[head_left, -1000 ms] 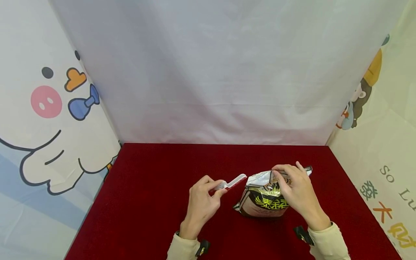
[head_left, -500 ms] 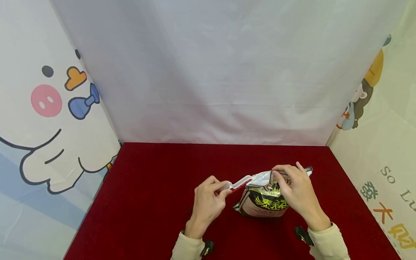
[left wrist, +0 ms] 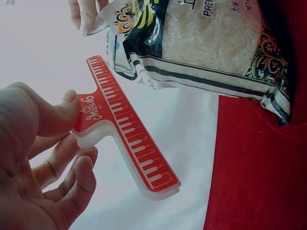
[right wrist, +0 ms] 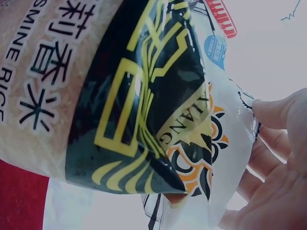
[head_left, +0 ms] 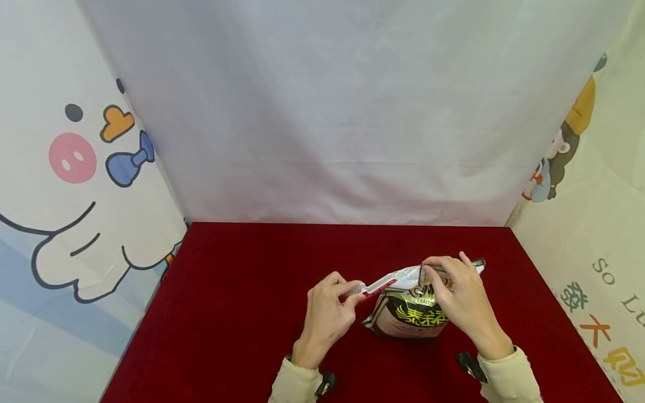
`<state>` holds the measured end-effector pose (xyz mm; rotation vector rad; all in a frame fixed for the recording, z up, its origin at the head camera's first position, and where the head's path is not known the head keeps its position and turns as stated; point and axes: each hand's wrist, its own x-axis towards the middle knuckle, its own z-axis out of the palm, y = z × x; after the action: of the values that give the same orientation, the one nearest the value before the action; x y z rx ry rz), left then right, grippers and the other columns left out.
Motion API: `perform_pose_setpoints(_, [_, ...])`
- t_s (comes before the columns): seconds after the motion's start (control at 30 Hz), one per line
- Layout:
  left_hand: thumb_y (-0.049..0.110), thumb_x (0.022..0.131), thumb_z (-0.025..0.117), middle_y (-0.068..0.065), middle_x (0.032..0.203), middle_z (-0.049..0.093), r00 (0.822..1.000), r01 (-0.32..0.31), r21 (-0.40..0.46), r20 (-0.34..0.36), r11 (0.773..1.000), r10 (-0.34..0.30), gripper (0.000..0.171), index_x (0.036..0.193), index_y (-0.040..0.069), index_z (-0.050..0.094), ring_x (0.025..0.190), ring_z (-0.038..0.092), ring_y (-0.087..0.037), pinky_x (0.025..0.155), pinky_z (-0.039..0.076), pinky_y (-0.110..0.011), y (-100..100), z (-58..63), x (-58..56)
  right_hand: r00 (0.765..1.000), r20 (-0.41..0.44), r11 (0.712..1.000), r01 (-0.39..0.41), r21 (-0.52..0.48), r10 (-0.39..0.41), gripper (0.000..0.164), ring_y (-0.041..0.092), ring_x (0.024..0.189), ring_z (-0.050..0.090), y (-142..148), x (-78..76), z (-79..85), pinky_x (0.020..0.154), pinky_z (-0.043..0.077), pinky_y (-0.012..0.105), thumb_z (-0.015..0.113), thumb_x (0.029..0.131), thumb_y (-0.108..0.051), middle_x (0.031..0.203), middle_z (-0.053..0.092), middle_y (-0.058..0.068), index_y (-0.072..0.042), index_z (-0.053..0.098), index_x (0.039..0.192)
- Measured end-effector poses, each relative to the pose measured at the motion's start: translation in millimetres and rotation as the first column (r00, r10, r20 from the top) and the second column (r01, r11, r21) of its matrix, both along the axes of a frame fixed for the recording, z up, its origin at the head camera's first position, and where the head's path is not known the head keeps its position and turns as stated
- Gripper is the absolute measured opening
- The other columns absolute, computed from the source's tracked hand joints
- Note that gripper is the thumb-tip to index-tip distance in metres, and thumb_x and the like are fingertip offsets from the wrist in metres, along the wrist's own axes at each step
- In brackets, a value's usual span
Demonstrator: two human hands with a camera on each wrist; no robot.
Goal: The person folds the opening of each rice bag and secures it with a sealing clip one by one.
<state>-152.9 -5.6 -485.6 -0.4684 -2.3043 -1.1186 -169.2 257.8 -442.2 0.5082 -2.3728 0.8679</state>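
My left hand [head_left: 330, 313] pinches the handle of a red and white bag clip [left wrist: 129, 124] between thumb and fingers. The clip is long, printed with piano keys and the word "Music". A plastic bag of jasmine rice [head_left: 415, 316] stands upright on the red table [head_left: 242, 302], its white top folded flat. In the head view, the clip's long bar overlaps the left end of that top. My right hand [head_left: 463, 294] pinches the bag's top edge at its right part, thumb on the near side. Rice shows through the bag's clear window in the right wrist view.
A pale cloth [head_left: 322, 112] hangs behind the table's far edge. Printed cloths with cartoon figures stand along both sides, the left one [head_left: 75, 224] showing a white character and the right one [head_left: 579, 235] showing lettering.
My left hand has moved right with the clip, bringing its bar from beside the bag to overlap the left end of its top. The right hand and the bag have stayed in place.
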Motion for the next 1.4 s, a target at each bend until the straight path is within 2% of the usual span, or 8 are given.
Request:
perform_pose_setpoints(0.17, [0.014, 0.081, 0.092, 0.001, 0.079, 0.065, 1.000, 0.022, 0.005, 0.018, 1.000, -0.022, 0.022, 0.102, 0.009, 0.087, 0.062, 0.035, 0.002, 0.056, 0.031, -0.012, 1, 3.6, 0.8, 1.000, 0.000, 1.000, 0.001, -0.001, -0.001, 0.013, 0.033, 0.100, 0.072, 0, 0.8, -0.1, 0.120, 0.030, 0.072, 0.073, 0.094, 0.003, 0.100, 0.078, 0.012, -0.004, 0.075, 0.104])
perform_pose_setpoints(0.6, [0.013, 0.082, 0.091, 0.001, 0.078, 0.065, 0.999, 0.042, 0.019, 0.005, 0.999, -0.042, 0.021, 0.102, 0.009, 0.087, 0.062, 0.038, 0.001, 0.056, 0.031, -0.011, 8, 5.7, -1.8, 1.000, -0.002, 1.000, 0.001, 0.001, -0.001, 0.012, 0.031, 0.096, 0.072, 0, 0.7, -0.8, 0.119, 0.030, 0.072, 0.074, 0.095, 0.002, 0.098, 0.079, 0.010, -0.006, 0.076, 0.104])
perform_pose_setpoints(0.97, [0.015, 0.082, 0.091, 0.001, 0.078, 0.065, 0.999, 0.030, 0.030, -0.030, 0.999, -0.029, 0.019, 0.101, 0.011, 0.087, 0.063, 0.043, -0.001, 0.058, 0.033, -0.011, 13, 5.7, -5.3, 1.000, -0.008, 1.000, 0.000, 0.005, 0.000, 0.012, 0.029, 0.095, 0.071, 1, 0.5, -1.6, 0.120, 0.030, 0.071, 0.074, 0.094, 0.002, 0.097, 0.079, 0.009, -0.006, 0.076, 0.103])
perform_pose_setpoints(1.23, [0.013, 0.083, 0.091, 0.001, 0.077, 0.064, 0.998, 0.059, 0.047, -0.015, 0.997, -0.058, 0.020, 0.102, 0.010, 0.087, 0.063, 0.040, 0.001, 0.057, 0.030, -0.009, 18, 7.8, -6.2, 1.000, -0.009, 1.000, 0.006, 0.011, -0.006, 0.012, 0.032, 0.098, 0.073, 0, 1.2, -1.7, 0.120, 0.030, 0.071, 0.075, 0.094, 0.002, 0.098, 0.079, 0.011, -0.005, 0.076, 0.103])
perform_pose_setpoints(1.4, [0.012, 0.081, 0.091, 0.002, 0.076, 0.064, 0.998, 0.051, 0.035, -0.034, 0.998, -0.050, 0.020, 0.101, 0.011, 0.088, 0.063, 0.043, -0.001, 0.058, 0.030, -0.009, 21, 8.7, -7.4, 1.000, -0.016, 1.000, 0.004, 0.007, -0.004, 0.012, 0.033, 0.100, 0.072, -1, 1.6, -1.2, 0.120, 0.030, 0.071, 0.075, 0.093, 0.003, 0.098, 0.079, 0.012, -0.005, 0.076, 0.103])
